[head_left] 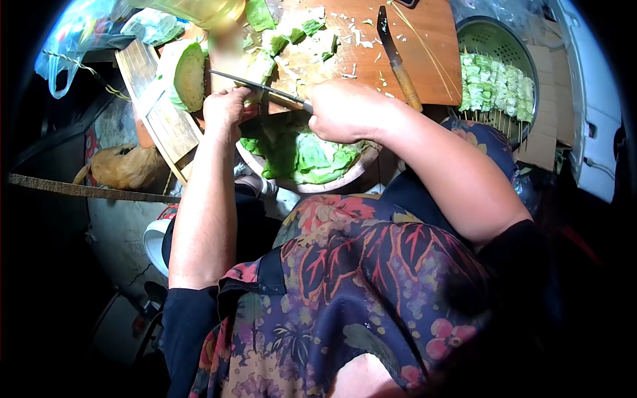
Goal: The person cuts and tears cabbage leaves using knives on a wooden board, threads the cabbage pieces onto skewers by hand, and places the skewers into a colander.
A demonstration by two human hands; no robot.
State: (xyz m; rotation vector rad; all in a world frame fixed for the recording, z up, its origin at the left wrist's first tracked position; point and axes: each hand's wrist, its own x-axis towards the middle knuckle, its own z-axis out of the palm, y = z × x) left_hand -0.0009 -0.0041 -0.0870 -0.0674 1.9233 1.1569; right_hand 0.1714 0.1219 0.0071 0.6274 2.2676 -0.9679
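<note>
My right hand [342, 109] is closed round the handle of a knife [275, 91]. The long thin blade points left, above the near edge of the cutting board [424, 40]. My left hand [227, 109] is pinched just under the blade; what its fingers hold is hidden. A cabbage piece [261, 68] lies beyond the blade, with more chopped cabbage [292, 30] farther back. To the left of my left hand stands a cut cabbage [189, 76]. Below my hands, a basin [355, 176] holds loose green cabbage leaves [322, 158].
A second knife [395, 63] and thin sticks [431, 46] lie on the board's right. Beyond, a colander [488, 33] holds cabbage skewers [497, 86]. A wooden crate [176, 136], a plastic bag [73, 43] and a tan dog [126, 166] are on the left.
</note>
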